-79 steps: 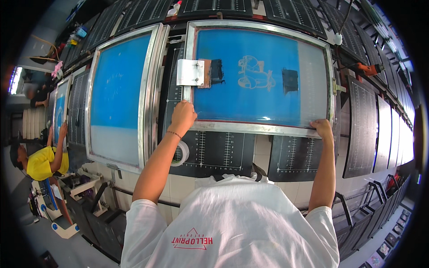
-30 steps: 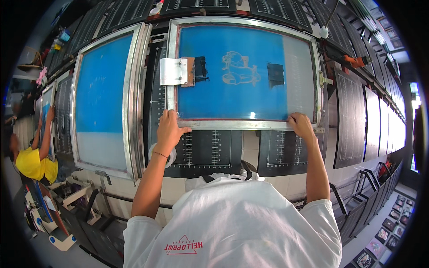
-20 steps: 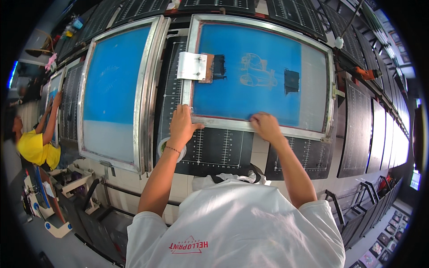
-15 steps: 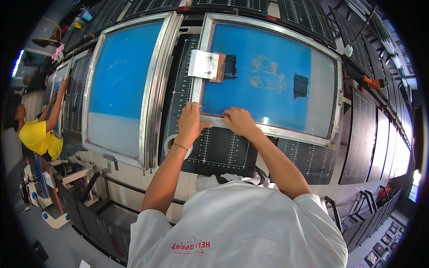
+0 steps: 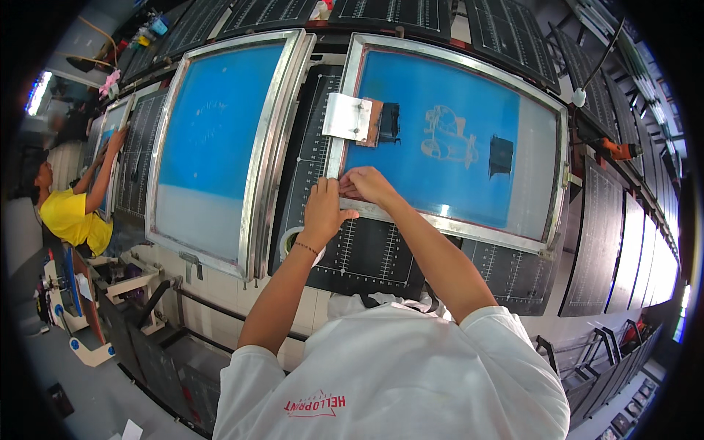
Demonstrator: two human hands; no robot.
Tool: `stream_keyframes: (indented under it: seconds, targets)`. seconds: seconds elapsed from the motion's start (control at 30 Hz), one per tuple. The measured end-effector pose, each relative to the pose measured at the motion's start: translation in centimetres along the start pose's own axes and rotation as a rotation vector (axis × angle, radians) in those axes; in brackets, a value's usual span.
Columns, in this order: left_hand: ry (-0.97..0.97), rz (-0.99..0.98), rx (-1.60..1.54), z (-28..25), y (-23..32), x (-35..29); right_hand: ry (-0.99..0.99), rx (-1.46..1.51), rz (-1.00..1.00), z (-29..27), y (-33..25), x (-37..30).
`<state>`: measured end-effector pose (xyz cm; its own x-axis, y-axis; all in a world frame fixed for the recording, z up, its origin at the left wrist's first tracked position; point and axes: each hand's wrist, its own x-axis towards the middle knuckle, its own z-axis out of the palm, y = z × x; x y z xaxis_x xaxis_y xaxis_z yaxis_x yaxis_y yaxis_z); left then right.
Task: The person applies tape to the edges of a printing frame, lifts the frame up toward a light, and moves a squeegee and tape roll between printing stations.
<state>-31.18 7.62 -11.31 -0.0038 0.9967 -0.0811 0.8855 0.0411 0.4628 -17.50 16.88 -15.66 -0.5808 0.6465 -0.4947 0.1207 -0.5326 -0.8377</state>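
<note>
A metal-framed printing screen with blue mesh lies in front of me over a black ruled board. At its near left corner, my left hand rests along the frame, fingers stretched forward and thumb out to the right. Just beside it, my right hand has its fingers curled together at the inner corner; what they hold, if anything, is hidden. A squeegee with a metal plate lies across the left bar, next to a black ink patch. A tape roll is partly hidden by my left wrist.
To the left stands another blue-meshed screen in a metal frame. Black boards line the right side. An orange-handled tool lies beyond the screen's right end. A person in yellow works at the far left.
My right hand has moved left along the near bar to the inner corner, close to my left hand. My left hand stays at the corner. The whole view has shifted slightly.
</note>
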Motion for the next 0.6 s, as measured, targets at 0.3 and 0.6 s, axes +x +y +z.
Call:
stream_keyframes:
  seconds: [0.3,0.6]
  targets:
    - [0.054,0.591,0.101,0.8,0.4,-0.9,-0.009,0.176,0.047,-3.8,0.9,-2.5]
    - [-0.242,0.52,0.179,-0.6,0.2,1.5,0.237,-0.009,0.219,-17.4,3.8,-14.7]
